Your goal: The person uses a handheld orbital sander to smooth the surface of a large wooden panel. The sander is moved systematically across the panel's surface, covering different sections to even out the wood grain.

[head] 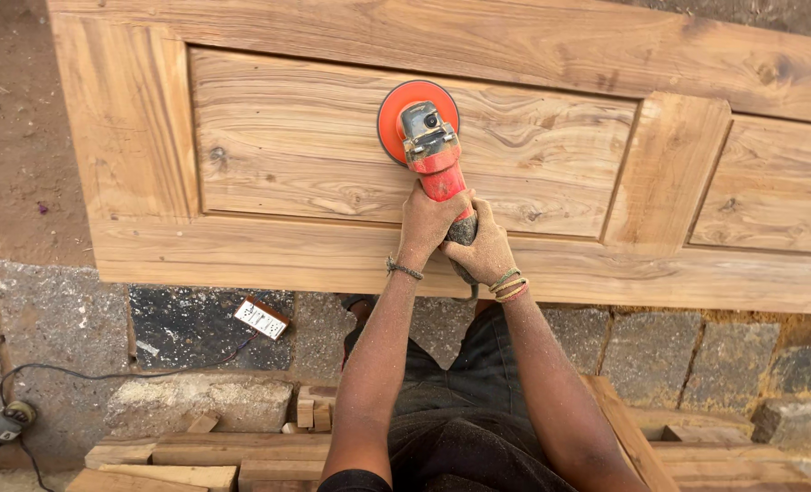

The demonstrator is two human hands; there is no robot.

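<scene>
A large wooden door [333, 246] with recessed panels lies flat before me. On its left panel rests a red angle grinder [431, 150] with a round orange sanding disc [396, 109]. My left hand [426, 223] wraps the grinder's red body from the left. My right hand [483, 251] grips the dark rear end of the handle just behind it. Both hands and forearms are dusted with sawdust, and both wrists carry thread bands.
A white socket box [261, 318] with a black cable lies on the stone paving below the door's near edge. Loose wooden offcuts [200, 451] and planks sit by my legs. Another power tool [0, 428] lies at the far left. Bare dirt [9, 137] lies left of the door.
</scene>
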